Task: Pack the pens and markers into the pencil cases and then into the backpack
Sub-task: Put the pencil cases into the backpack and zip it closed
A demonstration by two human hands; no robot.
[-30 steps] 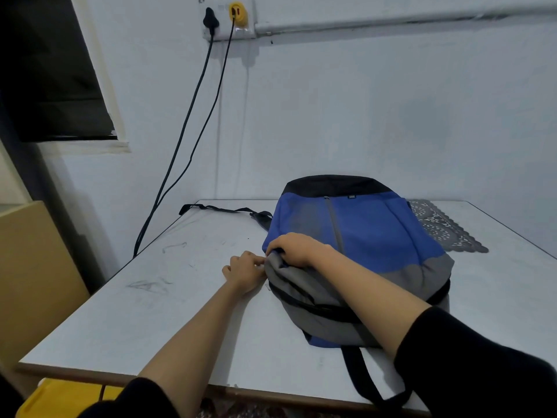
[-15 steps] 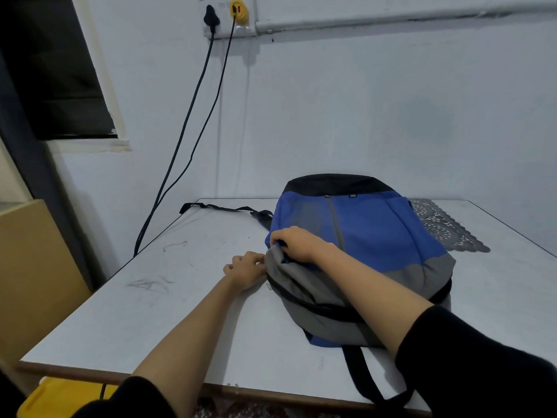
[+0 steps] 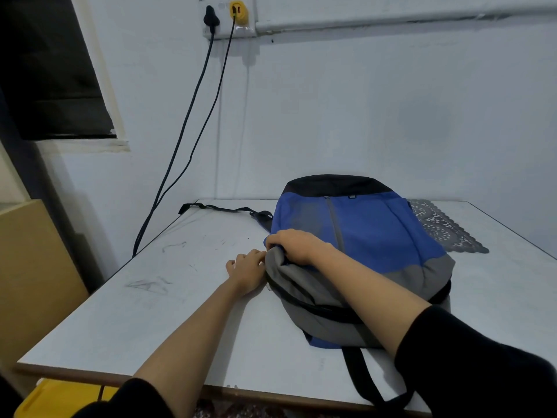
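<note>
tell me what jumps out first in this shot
The blue and grey backpack lying on the white table, right of centre. The right hand grips its left edge, the left hand curled against it alongside. Two dark cables hang from the wall socket.

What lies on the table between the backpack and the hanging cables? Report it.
Head view: a black strap from the backpack lies across the table there.

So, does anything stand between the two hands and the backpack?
Nothing visible does. The right hand grips the backpack at its grey corner, and the left hand lies against that corner, on the table.
</note>
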